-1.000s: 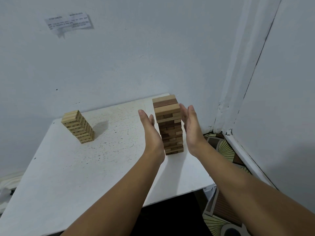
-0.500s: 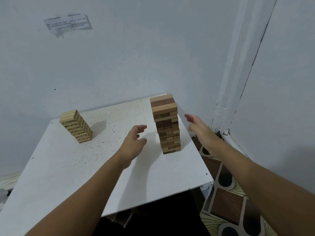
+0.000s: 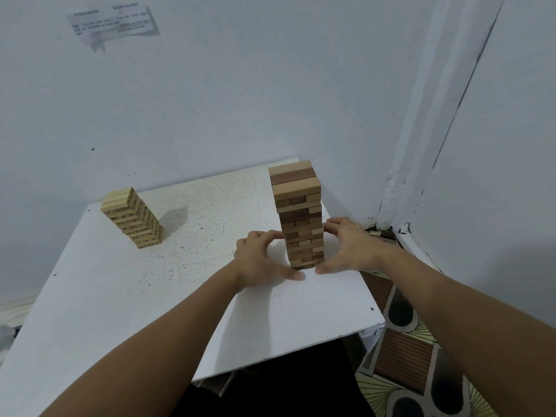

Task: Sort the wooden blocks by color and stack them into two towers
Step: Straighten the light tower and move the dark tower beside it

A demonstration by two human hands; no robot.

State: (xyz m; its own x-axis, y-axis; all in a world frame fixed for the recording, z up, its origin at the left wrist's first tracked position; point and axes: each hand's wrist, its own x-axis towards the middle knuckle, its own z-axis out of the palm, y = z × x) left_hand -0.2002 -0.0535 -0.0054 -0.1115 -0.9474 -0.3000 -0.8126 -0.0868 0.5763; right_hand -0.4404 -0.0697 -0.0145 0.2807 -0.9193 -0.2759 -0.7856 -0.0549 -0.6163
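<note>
- The mixed-brown tower (image 3: 299, 215) stands upright at frame centre on the white bench (image 3: 120, 296), long axis vertical.
- The left hand (image 3: 261, 260) and right hand (image 3: 349, 245) cup its lower half, fingers curled against its sides.
- The pale tower (image 3: 132, 218) stands centre-left.
- The hands hide the brown tower's lower side edges.

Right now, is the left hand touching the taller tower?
Touching. The head view shows the left hand's fingers against the taller tower's left side.

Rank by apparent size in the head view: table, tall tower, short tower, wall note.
1. Table
2. Tall tower
3. Short tower and wall note look alike in size; the note is farther off, so I won't rank them.
</note>
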